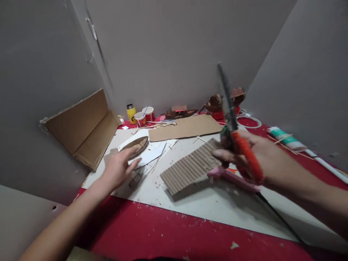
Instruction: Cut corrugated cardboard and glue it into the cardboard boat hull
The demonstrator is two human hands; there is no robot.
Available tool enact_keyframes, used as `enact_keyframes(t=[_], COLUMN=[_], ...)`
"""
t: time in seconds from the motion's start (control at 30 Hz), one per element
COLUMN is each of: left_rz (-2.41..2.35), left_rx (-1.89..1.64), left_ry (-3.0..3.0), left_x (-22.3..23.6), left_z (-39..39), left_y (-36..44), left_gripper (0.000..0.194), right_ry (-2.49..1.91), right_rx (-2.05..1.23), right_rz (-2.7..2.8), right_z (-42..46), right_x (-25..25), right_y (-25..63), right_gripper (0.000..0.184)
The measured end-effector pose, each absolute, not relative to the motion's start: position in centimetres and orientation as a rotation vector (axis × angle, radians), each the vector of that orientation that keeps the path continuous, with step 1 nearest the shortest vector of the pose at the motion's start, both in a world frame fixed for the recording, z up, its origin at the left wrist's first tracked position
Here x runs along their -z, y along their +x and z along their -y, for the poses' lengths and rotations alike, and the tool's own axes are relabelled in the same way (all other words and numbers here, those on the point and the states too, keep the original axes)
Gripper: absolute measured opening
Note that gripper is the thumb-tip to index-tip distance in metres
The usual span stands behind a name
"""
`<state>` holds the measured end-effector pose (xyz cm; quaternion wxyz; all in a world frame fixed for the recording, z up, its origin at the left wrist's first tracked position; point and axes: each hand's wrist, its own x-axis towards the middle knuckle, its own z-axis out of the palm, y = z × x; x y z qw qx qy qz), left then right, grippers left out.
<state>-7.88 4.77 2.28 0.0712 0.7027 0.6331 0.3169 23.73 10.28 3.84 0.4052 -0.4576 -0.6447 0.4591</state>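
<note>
My left hand is open with its fingers stretched forward, over the near side of a small boat-shaped cardboard hull. Whether the fingertips touch the hull I cannot tell. White paper sheets lie under and beside it. On the right, my right hand grips orange-handled scissors, their dark blades pointing up and blurred. Between that hand's thumb and fingers is also the corner of a ridged corrugated cardboard piece, tilted above the board. Just below lies a pink glue gun with a black cord.
A folded cardboard sheet stands at left. Behind are a flat cardboard strip, a yellow bottle, paper cups, thin sticks and brown model boats. A green-and-white tube lies right. Scraps litter the white board.
</note>
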Motion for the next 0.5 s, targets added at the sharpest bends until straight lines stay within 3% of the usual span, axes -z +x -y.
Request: enact_keyframes(t=[0.13,0.27,0.5], left_rz=[-2.07,-2.148,-2.152], left_rx=[-0.765,-0.471,-0.276], left_ry=[2.147,2.24,2.475], left_x=[-1.2,0.1,0.1], left_z=[-7.3,-8.4,-7.5], left_y=[-12.1,-13.2,-12.8], left_gripper=[0.027,0.014,0.023], right_ry=[-1.371,-1.318,-1.294], right_rx=[-0.84,-0.933,-1.018], right_rz=[1.566,1.322,1.202], right_z=[-11.4,-12.1,-12.5], right_x=[-4.1,-3.2,-2.5], right_y=[26.3,27.6,27.9], right_gripper=[0.04,0.042,0.04])
